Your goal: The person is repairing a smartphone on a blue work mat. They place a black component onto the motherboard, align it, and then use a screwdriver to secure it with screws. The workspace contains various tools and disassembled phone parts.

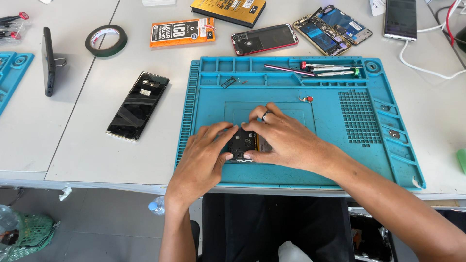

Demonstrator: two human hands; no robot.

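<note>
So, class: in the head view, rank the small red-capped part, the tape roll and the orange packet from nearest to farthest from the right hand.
1. Small red-capped part, on the mat, just above the right hand.
2. Orange packet, up-left on the table.
3. Tape roll, farther left.

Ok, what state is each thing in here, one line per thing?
Opened phone: back off, insides showing, flat on the blue mat.
Left hand: fingers on the phone's left edge.
Right hand: fingers pressing on the phone's top.
Black back cover: lying loose on the table, left of the mat.
Tape roll: lying flat.
Screwdrivers: lying in the mat's top tray.
</note>
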